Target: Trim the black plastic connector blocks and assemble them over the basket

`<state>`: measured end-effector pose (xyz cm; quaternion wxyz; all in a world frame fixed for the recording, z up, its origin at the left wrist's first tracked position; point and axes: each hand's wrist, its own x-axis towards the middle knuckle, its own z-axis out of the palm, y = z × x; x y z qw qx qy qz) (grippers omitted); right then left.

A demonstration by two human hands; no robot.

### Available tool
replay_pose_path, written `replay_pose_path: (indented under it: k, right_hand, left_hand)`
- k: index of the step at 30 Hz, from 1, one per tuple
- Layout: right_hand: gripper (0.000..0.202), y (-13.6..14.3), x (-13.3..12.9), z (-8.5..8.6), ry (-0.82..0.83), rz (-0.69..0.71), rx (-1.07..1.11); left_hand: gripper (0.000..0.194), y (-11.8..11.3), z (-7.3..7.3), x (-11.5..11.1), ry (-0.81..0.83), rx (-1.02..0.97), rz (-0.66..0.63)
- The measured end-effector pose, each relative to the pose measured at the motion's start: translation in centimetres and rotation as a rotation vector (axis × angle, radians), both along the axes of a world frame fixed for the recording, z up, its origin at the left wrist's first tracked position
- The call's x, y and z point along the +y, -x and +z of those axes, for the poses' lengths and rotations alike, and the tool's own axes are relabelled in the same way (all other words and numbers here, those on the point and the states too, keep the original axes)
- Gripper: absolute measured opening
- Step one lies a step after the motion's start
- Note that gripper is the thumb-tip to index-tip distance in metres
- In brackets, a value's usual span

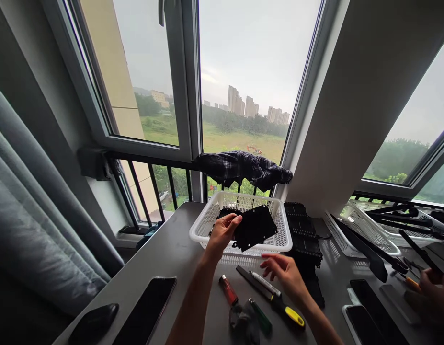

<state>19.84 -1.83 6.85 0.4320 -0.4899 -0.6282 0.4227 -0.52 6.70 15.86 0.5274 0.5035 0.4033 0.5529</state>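
My left hand (223, 235) pinches a flat black plastic panel (256, 226) by its left edge, holding it tilted over a white plastic basket (196, 235). Small tabs and holes run along the panel's edges. More black pieces lie in the basket, partly hidden behind the panel. Just below the basket's front right, my right hand (281, 270) hovers with fingers apart and holds nothing. Under it on the table lie a white marker pen (265, 283) and a flat file with a black and yellow handle (291, 314).
Stacked black panels (303, 235) stand right of the basket. A red-handled tool (228, 290), a green-handled tool (260, 317), a dark phone (146, 311) and a black mouse (94, 325) lie nearer. At right are another basket (351, 244) and another person's hand (432, 292).
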Motion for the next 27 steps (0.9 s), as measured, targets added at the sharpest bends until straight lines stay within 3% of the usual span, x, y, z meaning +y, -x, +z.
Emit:
replay_pose_path:
  k: [4,10,13,17,22,27]
  right_hand:
    - [0.064,0.0,1.7,4.1,0.097,-0.138,0.241]
    - [0.055,0.5,3.9,5.5,0.087,-0.17,0.312]
    - [0.051,0.8,5.9,6.3,0.135,-0.168,0.355]
    - [0.037,1.7,10.5,7.9,0.165,-0.136,0.33]
    - [0.02,4.4,18.4,8.1,0.241,-0.204,0.205]
    - [0.025,8.0,24.4,4.8,0.375,-0.276,-0.015]
  left_hand:
    - [0.041,0.6,0.5,-0.3,-0.113,0.175,-0.128]
    - [0.041,2.4,0.8,0.3,-0.178,0.354,-0.183]
    - [0.044,3.1,0.9,2.5,-0.179,0.412,-0.193]
    - [0.047,3.6,1.3,7.7,-0.196,0.49,-0.274]
    - [0.041,4.0,0.5,15.1,-0.086,0.633,0.052]
    - [0.038,3.8,-3.5,19.3,0.015,0.798,0.23]
